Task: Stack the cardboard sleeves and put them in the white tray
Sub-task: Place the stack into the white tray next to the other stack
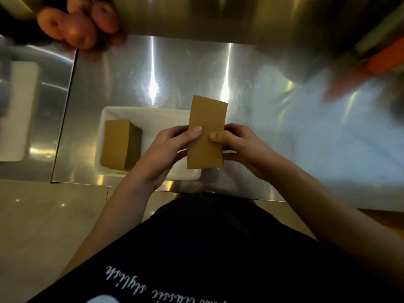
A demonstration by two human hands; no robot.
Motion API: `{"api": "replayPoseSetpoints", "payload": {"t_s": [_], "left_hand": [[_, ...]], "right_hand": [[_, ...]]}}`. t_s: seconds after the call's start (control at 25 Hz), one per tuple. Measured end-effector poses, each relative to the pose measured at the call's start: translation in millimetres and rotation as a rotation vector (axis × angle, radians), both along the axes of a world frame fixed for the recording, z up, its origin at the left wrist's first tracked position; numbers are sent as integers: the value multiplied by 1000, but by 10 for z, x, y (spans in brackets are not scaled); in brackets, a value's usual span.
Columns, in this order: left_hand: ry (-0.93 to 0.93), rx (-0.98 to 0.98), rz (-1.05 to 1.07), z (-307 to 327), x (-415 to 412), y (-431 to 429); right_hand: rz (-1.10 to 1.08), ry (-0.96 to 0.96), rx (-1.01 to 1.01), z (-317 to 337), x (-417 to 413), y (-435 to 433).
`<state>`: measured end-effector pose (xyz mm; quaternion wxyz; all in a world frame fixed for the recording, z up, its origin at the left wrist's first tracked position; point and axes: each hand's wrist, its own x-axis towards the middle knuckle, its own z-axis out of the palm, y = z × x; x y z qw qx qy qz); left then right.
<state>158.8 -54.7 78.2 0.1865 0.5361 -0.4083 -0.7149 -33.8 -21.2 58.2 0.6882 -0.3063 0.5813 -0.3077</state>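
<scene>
A flat brown cardboard sleeve [206, 121] is held upright above the right end of the white tray [150, 115]. My left hand [166, 147] grips its left edge, thumb on the front face. My right hand [238, 147] grips its right edge, thumb also on the front. Inside the tray's left half sits a thick stack of brown cardboard sleeves [119, 145], leaning slightly. I cannot tell whether I hold one sleeve or a few pressed together.
The tray rests on a shiny steel table [175, 68] near its front edge. A white block [19, 110] lies on a lower steel surface at left. Another person's hand [80, 25] hovers at the top left. Blurred orange items [371, 62] sit at the far right.
</scene>
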Motion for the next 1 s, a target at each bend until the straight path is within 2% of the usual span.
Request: {"api": "replayPoseSetpoints", "payload": {"t_s": [0.24,0.52,0.64,1.0], "left_hand": [[-5,62,37,-205,488,-211],[66,137,77,-541,690,-220],[32,159,86,-645,699,-208],[-65,219,-84,-840,667,-358]], "right_hand": [[-93,-7,114,-51,650,-146],[-210,114,158,-126,1061,-154],[-283,108,211,-177,1207,-159],[-300,198,353,-366,1372,-273]]}}
